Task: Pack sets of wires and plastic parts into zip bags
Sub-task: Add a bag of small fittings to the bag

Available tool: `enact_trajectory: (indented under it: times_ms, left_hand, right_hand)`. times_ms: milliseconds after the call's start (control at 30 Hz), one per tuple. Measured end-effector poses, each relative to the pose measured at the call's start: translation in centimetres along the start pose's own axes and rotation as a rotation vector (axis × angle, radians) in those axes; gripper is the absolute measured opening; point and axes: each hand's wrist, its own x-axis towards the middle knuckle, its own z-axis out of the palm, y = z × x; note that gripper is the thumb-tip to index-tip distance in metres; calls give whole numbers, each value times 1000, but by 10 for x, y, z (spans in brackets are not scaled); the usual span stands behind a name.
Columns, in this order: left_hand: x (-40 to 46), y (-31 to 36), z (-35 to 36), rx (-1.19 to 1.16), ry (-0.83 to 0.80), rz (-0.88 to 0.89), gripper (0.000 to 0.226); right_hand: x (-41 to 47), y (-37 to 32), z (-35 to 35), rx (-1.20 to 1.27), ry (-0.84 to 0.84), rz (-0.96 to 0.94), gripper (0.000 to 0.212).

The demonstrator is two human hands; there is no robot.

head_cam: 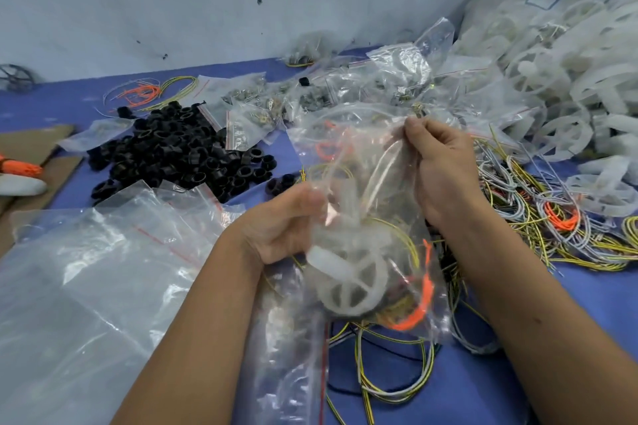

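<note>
Above the wire pile (pixel 397 373), your left hand (pixel 286 228) and right hand (pixel 442 162) pinch the loaded zip bag (pixel 373 190); sealing looks next.

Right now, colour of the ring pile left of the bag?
Black ring pile, head view.

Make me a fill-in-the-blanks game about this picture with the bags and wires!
1. Both hands, the left hand and the right hand, hold one clear zip ____.
2. The wheel-shaped part inside it is the colour ____.
3. The pile of small rings on the blue table is the colour ____.
4. The brightest wire inside the held one is the colour ____.

Missing words: bag; white; black; orange
</note>
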Motion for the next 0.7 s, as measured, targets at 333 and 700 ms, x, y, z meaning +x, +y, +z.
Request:
enact_trajectory:
  times_ms: [333,700]
  left_hand:
    - [15,3,-10,-51,383,448,39]
    - [14,2,-14,95,310,426,28]
  right_hand:
    - [1,3,-1,-196,61,-75,17]
    - [5,6,-10,-230,64,-77,14]
